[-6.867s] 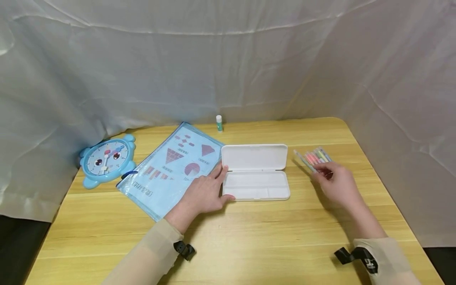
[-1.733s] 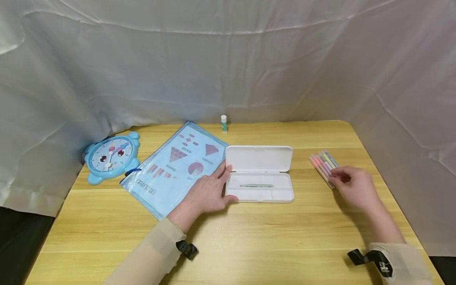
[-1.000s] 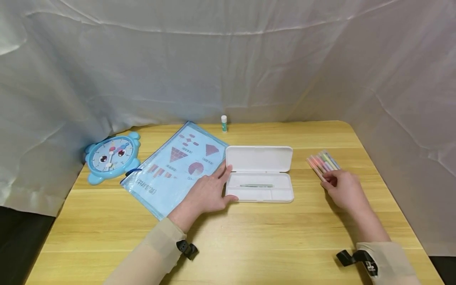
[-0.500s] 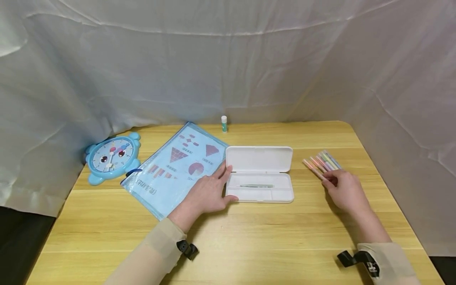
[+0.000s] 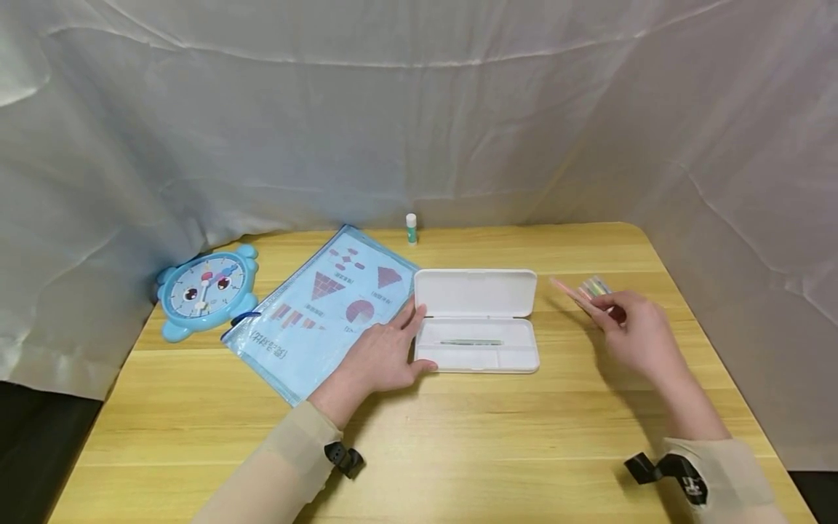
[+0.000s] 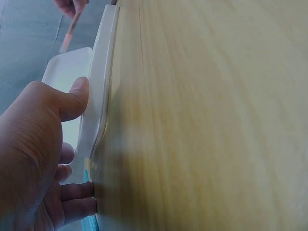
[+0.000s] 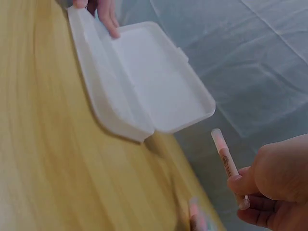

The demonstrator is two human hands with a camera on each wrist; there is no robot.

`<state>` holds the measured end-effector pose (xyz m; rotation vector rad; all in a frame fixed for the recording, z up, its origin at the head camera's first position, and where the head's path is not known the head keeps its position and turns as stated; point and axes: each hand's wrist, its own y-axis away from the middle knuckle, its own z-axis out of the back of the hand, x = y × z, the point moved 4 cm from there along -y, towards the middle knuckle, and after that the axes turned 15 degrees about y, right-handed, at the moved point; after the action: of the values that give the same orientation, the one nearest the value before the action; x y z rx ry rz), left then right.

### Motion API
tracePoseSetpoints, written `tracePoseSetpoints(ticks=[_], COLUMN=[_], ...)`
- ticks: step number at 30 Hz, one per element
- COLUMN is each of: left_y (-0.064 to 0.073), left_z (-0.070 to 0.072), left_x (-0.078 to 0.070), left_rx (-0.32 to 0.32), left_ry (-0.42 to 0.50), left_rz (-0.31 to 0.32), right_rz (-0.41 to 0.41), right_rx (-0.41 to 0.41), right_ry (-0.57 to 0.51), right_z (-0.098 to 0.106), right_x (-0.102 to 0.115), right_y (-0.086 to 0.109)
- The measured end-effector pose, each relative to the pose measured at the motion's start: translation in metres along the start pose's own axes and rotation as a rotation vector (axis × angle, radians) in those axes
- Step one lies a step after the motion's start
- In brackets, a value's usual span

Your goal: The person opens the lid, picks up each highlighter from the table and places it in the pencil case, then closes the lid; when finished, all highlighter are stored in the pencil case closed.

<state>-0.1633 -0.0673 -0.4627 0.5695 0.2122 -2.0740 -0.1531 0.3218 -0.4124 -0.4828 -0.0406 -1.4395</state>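
My left hand [image 5: 380, 356] holds the left end of an open white pencil case [image 5: 476, 293], thumb on the front rim and a finger by the hinge corner. One slim green pen [image 5: 471, 341] lies in the case's back compartment. To the right, my right hand [image 5: 644, 331] pinches an orange-pink marker pen [image 7: 227, 161] between thumb and fingers. Its clear-capped end points toward the case, and it is raised off the table in the right wrist view. Several more coloured marker pens [image 5: 597, 284] lie just behind that hand, partly hidden by it.
A blue zip document bag [image 5: 308, 291] lies left of the case, partly under my left forearm. Beyond it is a blue animal-shaped toy clock [image 5: 206, 287]. A glue stick [image 5: 411, 228] stands near the table's back edge. Grey cloth [image 5: 419, 131] hangs behind.
The green pen has gone from my right hand into the case. Since then my right hand has spread the markers and lifted an orange-pink one off the group. The left hand stays put.
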Motion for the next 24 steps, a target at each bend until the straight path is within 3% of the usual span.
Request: tracePoseSetpoints(ticks=[7,11,24], left_y=[0.000,0.000,-0.001], left_z=[-0.001,-0.001,0.000], left_x=[0.000,0.001,0.001], left_rx=[0.003,-0.002,-0.004], left_ry=[-0.012,-0.023,-0.012], left_rz=[-0.001,-0.011,-0.012], right_rz=[0.003,0.012,0.173], right_rx=[-0.120,-0.149,-0.197], right_ry=[-0.027,-0.034,-0.071], right_z=[0.009,0.012,0.019], right_x=[0.014,0.024,0.065], right_y=[-0.007,-0.010,-0.018])
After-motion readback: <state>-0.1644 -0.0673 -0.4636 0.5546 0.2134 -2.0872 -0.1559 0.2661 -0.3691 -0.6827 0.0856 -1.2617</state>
